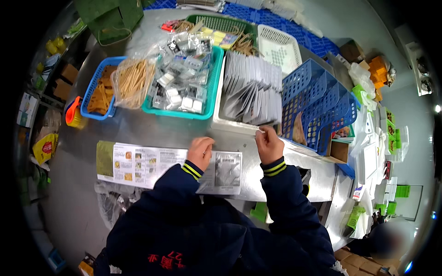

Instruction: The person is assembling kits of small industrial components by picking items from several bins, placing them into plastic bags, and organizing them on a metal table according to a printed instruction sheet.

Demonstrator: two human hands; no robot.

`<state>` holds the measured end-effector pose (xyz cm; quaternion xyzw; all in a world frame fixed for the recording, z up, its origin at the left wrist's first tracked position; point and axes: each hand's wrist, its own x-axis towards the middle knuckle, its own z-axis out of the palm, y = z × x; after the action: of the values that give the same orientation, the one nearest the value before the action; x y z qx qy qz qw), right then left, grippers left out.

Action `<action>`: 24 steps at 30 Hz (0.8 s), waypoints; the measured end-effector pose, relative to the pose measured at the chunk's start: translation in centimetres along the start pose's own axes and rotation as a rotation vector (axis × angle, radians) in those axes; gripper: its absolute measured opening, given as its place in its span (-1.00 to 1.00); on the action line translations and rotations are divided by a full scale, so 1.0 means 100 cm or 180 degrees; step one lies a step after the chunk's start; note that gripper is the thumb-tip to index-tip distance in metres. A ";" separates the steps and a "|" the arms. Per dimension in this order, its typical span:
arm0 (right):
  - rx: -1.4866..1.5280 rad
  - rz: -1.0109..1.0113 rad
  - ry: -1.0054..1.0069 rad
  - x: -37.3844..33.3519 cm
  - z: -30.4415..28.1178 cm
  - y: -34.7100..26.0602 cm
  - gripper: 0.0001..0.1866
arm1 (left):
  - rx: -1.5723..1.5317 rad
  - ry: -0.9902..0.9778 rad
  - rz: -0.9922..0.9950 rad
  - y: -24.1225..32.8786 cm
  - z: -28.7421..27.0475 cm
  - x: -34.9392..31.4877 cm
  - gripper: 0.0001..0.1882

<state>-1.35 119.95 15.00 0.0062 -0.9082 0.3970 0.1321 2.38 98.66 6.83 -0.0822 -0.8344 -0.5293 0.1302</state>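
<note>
A long printed leaflet (170, 158) with small pictures lies flat on the metal table in front of me. My left hand (200, 152), fingers curled closed, is over its middle; what they hold, if anything, is hidden. To the right of the leaflet my right hand (270, 146) is closed in a pinch by the front edge of a white box (237, 127). I cannot make out anything in that pinch. Folded white paper packets (253, 87) stand packed in rows inside the box.
Behind the leaflet stand a teal basket (177, 113) of small clear packets, a bag of wooden sticks (133, 80) and a blue basket (92, 115) of flat wooden pieces. A blue divided rack (317, 99) is at the right. An orange-handled yellow item (73, 112) sits far left.
</note>
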 end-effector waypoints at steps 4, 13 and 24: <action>-0.0277 0.0821 -0.1141 -0.094 0.016 0.058 -0.60 | 0.0795 -0.0257 -0.0122 -0.039 -0.049 -0.047 -0.72; -0.1282 0.0767 -0.1468 -0.173 0.067 0.068 -0.34 | 0.1921 -0.1831 -0.0441 -0.040 -0.051 -0.136 -0.24; -0.0895 0.0538 -0.1385 -0.161 0.037 0.028 -0.25 | 0.1874 -0.1972 -0.0508 -0.035 -0.046 -0.137 -0.22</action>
<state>12.95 117.71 6.61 -0.0028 -0.9587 0.2660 -0.1002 15.07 93.01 1.48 -0.1317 -0.9531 -0.2275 -0.1498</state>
